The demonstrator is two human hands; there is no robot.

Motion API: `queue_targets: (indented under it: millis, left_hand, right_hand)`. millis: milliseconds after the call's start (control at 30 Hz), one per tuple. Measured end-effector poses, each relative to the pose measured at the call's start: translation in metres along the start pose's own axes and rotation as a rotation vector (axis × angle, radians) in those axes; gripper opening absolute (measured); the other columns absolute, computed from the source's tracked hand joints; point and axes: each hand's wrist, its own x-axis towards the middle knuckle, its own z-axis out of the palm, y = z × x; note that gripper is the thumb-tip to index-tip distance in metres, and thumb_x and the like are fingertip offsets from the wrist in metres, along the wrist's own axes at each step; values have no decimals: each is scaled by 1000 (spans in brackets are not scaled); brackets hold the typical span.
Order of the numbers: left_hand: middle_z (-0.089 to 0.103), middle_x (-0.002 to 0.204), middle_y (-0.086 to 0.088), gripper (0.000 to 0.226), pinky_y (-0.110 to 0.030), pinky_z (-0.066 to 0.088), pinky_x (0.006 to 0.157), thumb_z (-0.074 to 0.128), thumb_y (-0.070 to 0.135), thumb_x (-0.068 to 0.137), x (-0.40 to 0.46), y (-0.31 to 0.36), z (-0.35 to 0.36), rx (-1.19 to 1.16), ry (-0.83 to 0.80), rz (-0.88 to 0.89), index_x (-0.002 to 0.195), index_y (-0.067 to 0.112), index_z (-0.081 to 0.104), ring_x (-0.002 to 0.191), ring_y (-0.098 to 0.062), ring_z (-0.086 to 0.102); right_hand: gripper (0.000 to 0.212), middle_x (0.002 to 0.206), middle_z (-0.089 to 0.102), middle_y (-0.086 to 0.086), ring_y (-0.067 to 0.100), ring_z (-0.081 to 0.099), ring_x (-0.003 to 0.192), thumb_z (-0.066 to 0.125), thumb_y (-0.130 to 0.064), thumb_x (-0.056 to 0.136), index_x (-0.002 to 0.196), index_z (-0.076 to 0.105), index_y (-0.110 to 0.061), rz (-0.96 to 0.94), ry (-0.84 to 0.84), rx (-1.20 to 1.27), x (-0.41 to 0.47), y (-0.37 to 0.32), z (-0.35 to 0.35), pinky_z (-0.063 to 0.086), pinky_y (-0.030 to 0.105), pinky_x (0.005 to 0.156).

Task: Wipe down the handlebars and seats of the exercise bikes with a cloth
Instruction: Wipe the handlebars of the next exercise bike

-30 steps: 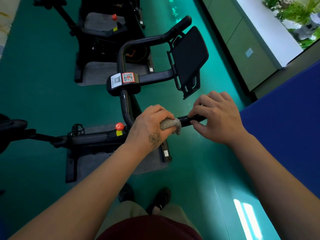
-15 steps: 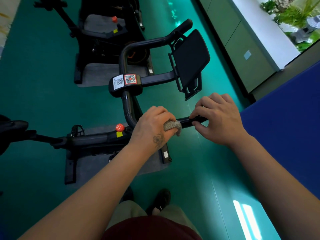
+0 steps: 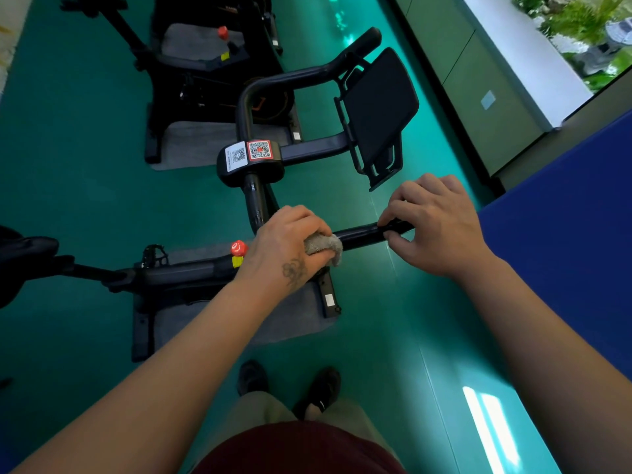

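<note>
Left hand (image 3: pixel 290 242) is wrapped round the grey cloth (image 3: pixel 324 246) on the near handlebar arm (image 3: pixel 362 235), while the right hand (image 3: pixel 434 224) has curled fingers steadying the bar's end. I'd keep the cloth snug all the way round and slide it outward, shifting the right hand off so the tip gets wiped too.

A person's left hand (image 3: pixel 290 246) wraps a crumpled grey cloth (image 3: pixel 325 247) around the near bar of the black tubular handlebar (image 3: pixel 362 236) of an exercise bike. The right hand (image 3: pixel 434 224) grips the same bar just beyond the cloth, at its outer end. Farther along the handlebar from the cloth sit two white-and-red QR stickers (image 3: pixel 249 152) on the centre clamp, and past them a black flat tablet holder (image 3: pixel 379 107). A red round knob (image 3: pixel 238 248) lies just beside the left hand.
</note>
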Motion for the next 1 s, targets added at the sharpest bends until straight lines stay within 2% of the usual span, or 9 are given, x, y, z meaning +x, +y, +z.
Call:
queue_targets:
  millis: [267, 500, 633, 767, 1000]
  left_hand:
    - [65, 106, 10, 30, -34, 51, 88, 78, 43, 84, 0, 1, 0, -20, -26, 12, 107, 24, 76, 100, -13, 56]
    - [68, 107, 11, 29, -31, 50, 87, 77, 43, 84, -19, -21, -16, -1, 17, -8, 107, 25, 77, 101, -10, 58]
    - [66, 104, 10, 30, -30, 48, 85, 75, 46, 86, -7, -7, -3, -22, 17, 21, 105, 22, 77, 98, -10, 53]
    - [66, 104, 9, 35, -36, 51, 85, 72, 50, 85, -3, -3, 4, -26, 15, 34, 106, 22, 76, 97, -14, 54]
    - [67, 109, 10, 29, -35, 52, 87, 78, 42, 86, -23, -26, -18, 11, 2, -2, 109, 24, 77, 102, -13, 58]
  right_hand:
    - [11, 94, 61, -12, 22, 52, 90, 69, -36, 83, 91, 76, -34, 11, 7, 5, 0, -3, -1, 35, 41, 81]
    - [12, 94, 60, -11, 22, 52, 93, 70, -36, 84, 93, 77, -32, 13, 4, 19, 1, -7, -4, 33, 39, 83]
    - [18, 101, 59, -8, 25, 52, 100, 72, -34, 83, 99, 76, -26, -24, 13, 95, 5, -21, -1, 33, 38, 87]
    - [22, 104, 59, -7, 26, 52, 102, 70, -35, 84, 103, 74, -25, -71, -38, 173, 10, -38, 11, 39, 41, 86]
    - [25, 104, 60, -5, 22, 53, 98, 74, -37, 88, 110, 73, -25, -57, -74, 222, 8, -47, 29, 43, 39, 85]
